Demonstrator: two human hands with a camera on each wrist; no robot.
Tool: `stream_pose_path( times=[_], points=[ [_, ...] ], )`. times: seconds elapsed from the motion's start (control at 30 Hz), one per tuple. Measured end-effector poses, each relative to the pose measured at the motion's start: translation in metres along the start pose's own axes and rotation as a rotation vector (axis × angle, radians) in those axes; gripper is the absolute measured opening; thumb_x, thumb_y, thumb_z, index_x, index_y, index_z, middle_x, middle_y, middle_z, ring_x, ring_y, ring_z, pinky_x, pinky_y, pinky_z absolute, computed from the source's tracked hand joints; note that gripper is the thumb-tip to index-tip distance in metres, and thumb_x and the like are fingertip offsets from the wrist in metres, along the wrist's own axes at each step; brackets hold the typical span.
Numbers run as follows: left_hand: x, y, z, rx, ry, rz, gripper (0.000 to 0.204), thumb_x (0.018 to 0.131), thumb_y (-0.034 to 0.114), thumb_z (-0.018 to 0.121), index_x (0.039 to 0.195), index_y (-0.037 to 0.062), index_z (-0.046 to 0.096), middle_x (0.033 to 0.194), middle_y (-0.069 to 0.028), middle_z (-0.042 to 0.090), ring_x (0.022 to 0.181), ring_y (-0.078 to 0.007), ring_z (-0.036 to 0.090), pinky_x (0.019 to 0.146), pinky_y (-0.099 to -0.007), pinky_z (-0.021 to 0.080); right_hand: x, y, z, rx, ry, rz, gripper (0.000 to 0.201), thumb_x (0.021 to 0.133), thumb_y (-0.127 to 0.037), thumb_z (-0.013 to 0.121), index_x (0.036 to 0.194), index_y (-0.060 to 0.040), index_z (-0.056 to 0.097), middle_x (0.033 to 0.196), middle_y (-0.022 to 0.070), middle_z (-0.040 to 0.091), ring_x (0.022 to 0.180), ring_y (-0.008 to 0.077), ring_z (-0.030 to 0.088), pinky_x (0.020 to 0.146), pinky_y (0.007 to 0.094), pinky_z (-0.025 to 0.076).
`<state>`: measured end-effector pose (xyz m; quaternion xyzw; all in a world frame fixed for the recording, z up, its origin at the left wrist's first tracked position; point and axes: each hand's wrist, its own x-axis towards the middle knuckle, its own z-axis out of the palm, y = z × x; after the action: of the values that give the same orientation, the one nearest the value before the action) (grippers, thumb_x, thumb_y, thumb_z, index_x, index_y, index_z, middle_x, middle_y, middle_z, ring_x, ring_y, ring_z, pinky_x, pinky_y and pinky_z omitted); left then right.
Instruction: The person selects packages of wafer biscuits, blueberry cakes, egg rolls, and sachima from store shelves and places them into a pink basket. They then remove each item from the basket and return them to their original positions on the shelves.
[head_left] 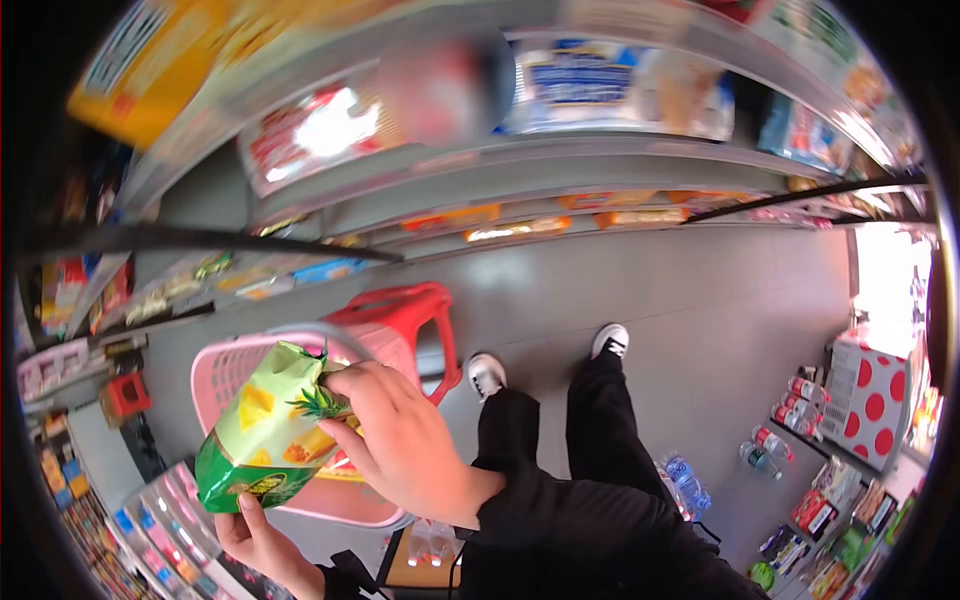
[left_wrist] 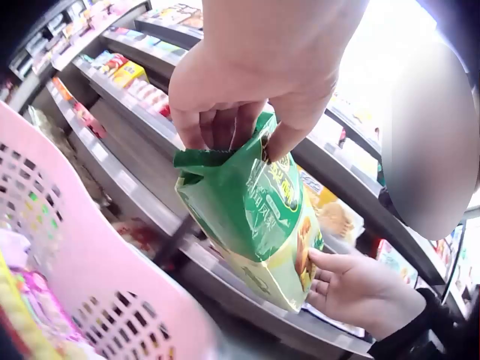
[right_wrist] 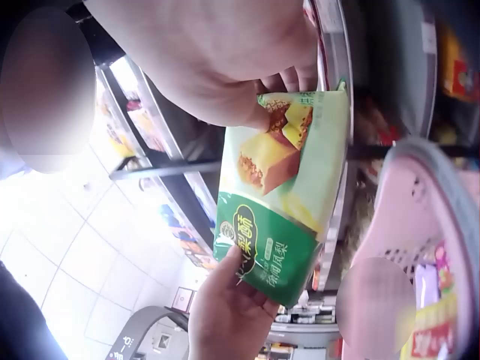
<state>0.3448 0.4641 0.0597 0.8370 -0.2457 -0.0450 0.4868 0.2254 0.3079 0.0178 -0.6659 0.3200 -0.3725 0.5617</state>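
A green and pale-yellow bag of pineapple cakes (head_left: 262,425) is held between both hands, tilted over the pink basket (head_left: 207,370). My left hand (head_left: 262,548) pinches its dark green end, thumb on the printed front. At the pale end my right hand (head_left: 405,430) grips the bag, with the thumb lying across the picture side. In the right wrist view the bag's front (right_wrist: 270,187) shows pastry pictures and a green label. Inside the basket, bright snack packets (left_wrist: 45,307) show in the left wrist view.
A red stool (head_left: 405,305) stands against the basket. Store shelves (head_left: 480,160) with packaged food run along the front and left. Several drink bottles (head_left: 770,445) and a red-dotted box (head_left: 868,400) are on the floor at right. My shoes (head_left: 487,375) are near the stool.
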Motion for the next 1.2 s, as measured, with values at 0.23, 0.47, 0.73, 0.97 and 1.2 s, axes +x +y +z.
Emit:
stream_pose_path(
  times=[0.23, 0.47, 0.73, 0.97, 1.2],
  points=[
    [-0.055, 0.071, 0.138, -0.268, -0.378, -0.018, 0.023, 0.076, -0.001, 0.058, 0.099, -0.0039, 0.054, 0.093, -0.0084, 0.058, 0.084, -0.0133, 0.054, 0.077, -0.0254, 0.042, -0.004, 0.028, -0.185, -0.285, 0.238, 0.031, 0.031, 0.069, -0.008, 0.062, 0.094, -0.0005, 0.045, 0.084, 0.0148, 0.050, 0.078, 0.0314, 0.051, 0.066, 0.0359, 0.042],
    [-0.139, 0.116, 0.322, -0.278, -0.885, -0.045, 0.020, 0.076, -0.004, 0.056, 0.096, -0.0048, 0.055, 0.085, -0.0062, 0.055, 0.082, -0.0129, 0.051, 0.076, -0.0223, 0.038, -0.054, 0.101, -0.368, -0.414, 0.504, 0.170, 0.031, 0.073, -0.005, 0.059, 0.100, 0.0015, 0.044, 0.089, 0.0165, 0.050, 0.083, 0.0324, 0.051, 0.071, 0.0342, 0.042],
    [-0.186, 0.157, 0.485, -0.370, -1.037, 0.071, 0.013, 0.084, 0.009, 0.052, 0.085, -0.0033, 0.056, 0.072, 0.0044, 0.044, 0.068, -0.0031, 0.039, 0.061, -0.0169, 0.032, -0.054, 0.135, -0.518, -0.577, 0.525, 0.294, 0.044, 0.076, -0.008, 0.057, 0.114, 0.0027, 0.038, 0.103, 0.0195, 0.050, 0.090, 0.0314, 0.052, 0.076, 0.0355, 0.042],
    [-0.183, 0.193, 0.561, -0.370, -1.017, 0.085, 0.016, 0.085, 0.009, 0.051, 0.071, 0.0024, 0.049, 0.069, 0.0059, 0.044, 0.064, -0.0011, 0.035, 0.057, -0.0175, 0.030, -0.015, 0.178, -0.565, -0.209, 0.609, 0.242, 0.048, 0.076, -0.005, 0.054, 0.118, 0.0057, 0.031, 0.104, 0.0218, 0.048, 0.092, 0.0280, 0.054, 0.079, 0.0342, 0.044],
    [-0.179, 0.191, 0.602, -0.405, -0.998, -0.024, 0.020, 0.086, 0.009, 0.050, 0.100, -0.0030, 0.054, 0.093, -0.0007, 0.055, 0.082, -0.0033, 0.045, 0.074, -0.0176, 0.035, 0.010, 0.193, -0.583, -0.315, 0.572, 0.244, 0.054, 0.078, 0.000, 0.048, 0.125, 0.0031, 0.022, 0.119, 0.0226, 0.039, 0.110, 0.0265, 0.045, 0.086, 0.0319, 0.041]
  ],
)
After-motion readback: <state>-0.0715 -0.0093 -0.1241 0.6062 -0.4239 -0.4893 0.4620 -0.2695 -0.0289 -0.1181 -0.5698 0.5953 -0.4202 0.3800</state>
